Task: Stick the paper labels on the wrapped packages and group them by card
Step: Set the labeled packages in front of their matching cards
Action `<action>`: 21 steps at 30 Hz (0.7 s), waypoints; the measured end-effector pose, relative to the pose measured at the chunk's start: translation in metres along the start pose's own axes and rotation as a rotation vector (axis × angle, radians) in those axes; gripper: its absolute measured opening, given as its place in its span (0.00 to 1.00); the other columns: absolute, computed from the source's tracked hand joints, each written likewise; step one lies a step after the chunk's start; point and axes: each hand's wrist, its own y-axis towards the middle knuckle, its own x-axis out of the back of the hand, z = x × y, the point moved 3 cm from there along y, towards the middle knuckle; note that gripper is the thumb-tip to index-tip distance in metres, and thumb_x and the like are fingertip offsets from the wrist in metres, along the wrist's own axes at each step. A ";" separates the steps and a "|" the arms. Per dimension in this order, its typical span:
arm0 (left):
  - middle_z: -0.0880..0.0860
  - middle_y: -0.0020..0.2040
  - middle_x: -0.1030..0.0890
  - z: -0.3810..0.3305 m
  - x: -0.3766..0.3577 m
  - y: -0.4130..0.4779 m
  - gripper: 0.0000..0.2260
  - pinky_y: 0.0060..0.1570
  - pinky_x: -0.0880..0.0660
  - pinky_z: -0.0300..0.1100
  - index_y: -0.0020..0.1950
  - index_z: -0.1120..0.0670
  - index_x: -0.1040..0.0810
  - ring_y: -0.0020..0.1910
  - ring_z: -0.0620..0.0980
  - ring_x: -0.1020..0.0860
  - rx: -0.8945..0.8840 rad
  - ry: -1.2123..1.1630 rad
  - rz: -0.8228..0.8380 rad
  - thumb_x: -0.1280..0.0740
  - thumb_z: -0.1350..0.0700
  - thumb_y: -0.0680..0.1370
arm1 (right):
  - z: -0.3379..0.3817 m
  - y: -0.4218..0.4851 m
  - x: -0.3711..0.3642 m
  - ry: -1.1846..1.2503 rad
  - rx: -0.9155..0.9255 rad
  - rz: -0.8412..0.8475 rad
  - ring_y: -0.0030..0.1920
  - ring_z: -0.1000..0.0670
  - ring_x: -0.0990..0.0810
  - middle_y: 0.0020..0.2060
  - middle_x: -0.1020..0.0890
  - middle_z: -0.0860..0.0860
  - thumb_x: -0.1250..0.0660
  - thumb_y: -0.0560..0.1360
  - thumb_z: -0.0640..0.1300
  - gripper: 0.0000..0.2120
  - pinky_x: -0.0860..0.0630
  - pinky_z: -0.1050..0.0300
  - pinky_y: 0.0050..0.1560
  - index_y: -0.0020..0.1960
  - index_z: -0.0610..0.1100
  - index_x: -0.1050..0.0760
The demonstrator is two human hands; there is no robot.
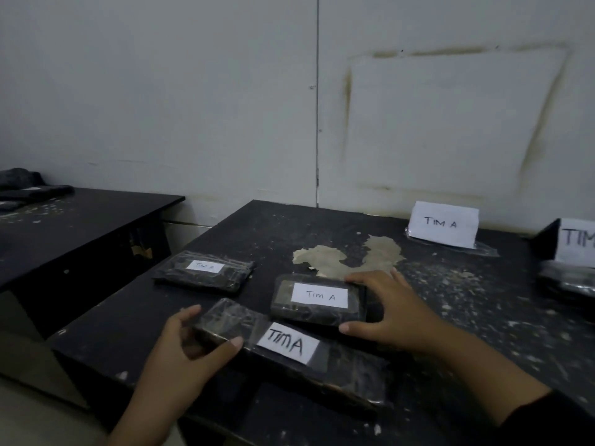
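- Where the worktop [467, 300] runs toward its near left corner, three black wrapped packages lie, each with a white paper label on top reading "TIM A".
- The near package [289, 352] is the longest; it lies askew by the near edge, its film glossy and creased, its label [287, 343] in heavy lettering.
- The middle package [318, 300] sits just beyond it, close but whether touching cannot be told; its label [319, 295] lies square and flat.
- The far package [203, 272] rests near the left edge, apart from the other two, with a smaller label [204, 267].
- A white card [443, 224] marked "TIM A" stands at the far edge by the wall, on a clear plastic sleeve.
- A second card [576, 243], cut off by the frame, stands at the right edge above a further package [566, 281].
- The left hand [190, 352] grips the left end of the near package, thumb on the near side, fingers on the far side.
- The right hand [389, 313] is spread wide over the right end of the middle package, fingers at its far corner, thumb at its near corner; it touches the package, but a firm hold cannot be confirmed.
- The right forearm wears a dark sleeve [553, 416].
- A pale patch [354, 255] of stripped surface marks the middle of the worktop.
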 end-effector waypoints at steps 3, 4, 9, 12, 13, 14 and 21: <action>0.50 0.58 0.23 -0.009 -0.033 -0.005 0.42 0.57 0.25 0.49 0.62 0.45 0.27 0.53 0.48 0.21 -0.017 0.051 0.063 0.22 0.40 0.49 | -0.034 -0.020 0.023 -0.037 -0.032 -0.061 0.61 0.63 0.40 0.64 0.31 0.59 0.33 0.61 0.71 0.39 0.55 0.52 0.73 0.67 0.60 0.37; 0.51 0.59 0.23 -0.011 -0.041 -0.006 0.39 0.59 0.26 0.50 0.61 0.44 0.26 0.54 0.48 0.21 -0.026 0.069 0.068 0.21 0.41 0.52 | -0.043 -0.025 0.030 -0.045 -0.052 -0.074 0.62 0.61 0.39 0.64 0.31 0.58 0.32 0.61 0.70 0.39 0.52 0.52 0.73 0.68 0.59 0.37; 0.47 0.55 0.21 -0.023 -0.092 -0.015 0.29 0.53 0.28 0.43 0.53 0.46 0.26 0.53 0.45 0.24 -0.110 0.204 0.098 0.18 0.50 0.57 | -0.089 -0.050 0.062 -0.100 -0.147 -0.131 0.66 0.55 0.36 0.65 0.31 0.56 0.30 0.61 0.67 0.39 0.53 0.49 0.75 0.67 0.58 0.38; 0.38 0.46 0.25 -0.032 -0.117 -0.023 0.28 0.47 0.32 0.40 0.49 0.41 0.32 0.50 0.42 0.27 -0.147 0.369 0.088 0.21 0.41 0.57 | -0.109 -0.060 0.074 -0.139 -0.180 -0.137 0.69 0.52 0.37 0.67 0.33 0.55 0.28 0.62 0.65 0.40 0.56 0.51 0.75 0.69 0.56 0.38; 0.35 0.44 0.27 -0.035 -0.124 -0.025 0.29 0.51 0.32 0.42 0.48 0.39 0.35 0.49 0.41 0.29 -0.164 0.458 0.081 0.23 0.36 0.56 | -0.115 -0.063 0.078 -0.154 -0.197 -0.139 0.70 0.52 0.38 0.68 0.34 0.54 0.28 0.62 0.65 0.40 0.56 0.51 0.75 0.69 0.56 0.39; 0.34 0.43 0.29 -0.037 -0.131 -0.027 0.30 0.54 0.34 0.44 0.49 0.38 0.38 0.50 0.41 0.30 -0.181 0.544 0.076 0.27 0.31 0.55 | -0.121 -0.065 0.082 -0.172 -0.213 -0.135 0.71 0.52 0.39 0.69 0.35 0.54 0.27 0.61 0.64 0.41 0.57 0.51 0.74 0.70 0.56 0.39; 0.39 0.51 0.27 -0.055 -0.179 -0.031 0.40 0.52 0.41 0.46 0.63 0.36 0.47 0.58 0.45 0.29 -0.337 0.805 0.090 0.42 0.22 0.56 | -0.151 -0.078 0.108 -0.288 -0.262 -0.043 0.73 0.50 0.42 0.72 0.39 0.50 0.24 0.64 0.56 0.43 0.51 0.46 0.75 0.72 0.53 0.42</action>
